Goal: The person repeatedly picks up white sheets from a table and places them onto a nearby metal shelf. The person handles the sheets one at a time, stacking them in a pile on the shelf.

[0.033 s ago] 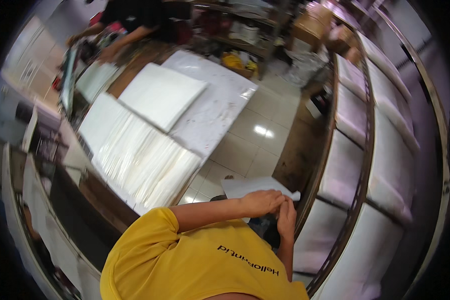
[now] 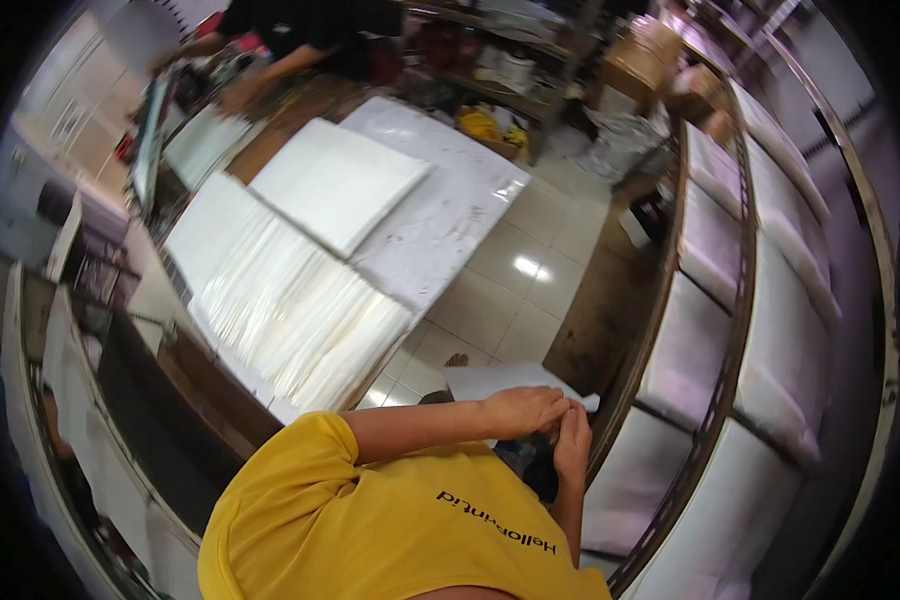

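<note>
Close in front of my body, my left hand (image 2: 525, 412) and my right hand (image 2: 572, 438) are together, fingers bent and pressed at the edge of a white sheet (image 2: 498, 379). The sheet spreads out beyond my left hand, and a curled corner of it sticks out past my fingers on the right. Whether it is paper or plastic, I cannot tell. My hands hide much of its near edge. Both hands are closed on it, above the tiled floor (image 2: 475, 285).
Ahead to the left, a table (image 2: 440, 215) carries a stack of white sheets (image 2: 335, 180) and a fanned row of them (image 2: 290, 300). Racks with white sheets (image 2: 685, 360) stand close on my right. A co-worker in black (image 2: 285, 25) works at the far left.
The surroundings sit slightly further right in the picture, as the view has turned a little. My hands keep nearly the same pose on the white sheet.
</note>
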Motion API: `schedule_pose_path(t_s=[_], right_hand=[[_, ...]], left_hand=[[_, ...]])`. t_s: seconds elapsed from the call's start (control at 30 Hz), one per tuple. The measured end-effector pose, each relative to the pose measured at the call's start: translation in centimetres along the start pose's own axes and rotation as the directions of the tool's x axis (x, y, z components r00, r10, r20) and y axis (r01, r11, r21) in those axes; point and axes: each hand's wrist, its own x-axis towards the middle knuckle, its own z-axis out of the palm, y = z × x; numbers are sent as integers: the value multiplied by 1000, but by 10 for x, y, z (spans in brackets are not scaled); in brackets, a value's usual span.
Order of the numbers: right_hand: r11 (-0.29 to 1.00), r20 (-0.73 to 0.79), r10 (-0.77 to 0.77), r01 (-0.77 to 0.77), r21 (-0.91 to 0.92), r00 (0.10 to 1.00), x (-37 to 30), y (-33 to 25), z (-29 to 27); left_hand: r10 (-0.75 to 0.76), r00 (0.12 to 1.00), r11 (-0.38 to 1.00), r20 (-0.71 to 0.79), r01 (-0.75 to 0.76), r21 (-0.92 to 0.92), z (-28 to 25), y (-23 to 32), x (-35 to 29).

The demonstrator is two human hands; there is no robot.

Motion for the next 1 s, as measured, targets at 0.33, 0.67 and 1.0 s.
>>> schedule_pose_path(t_s=[0.33,0.67,1.0], right_hand=[[995,276,-6,32,-91,961,15,11,34],[997,215,81,-81,-6,973,12,37,70],[995,131,96,-96,-6,987,0,73,103]], left_hand=[[-89,996,994,21,88,64,-4,-6,-64],[-245,814,956,-527,292,6,-116,-32,-137],[-212,347,656,-914,744,131,-311,-133,-305]])
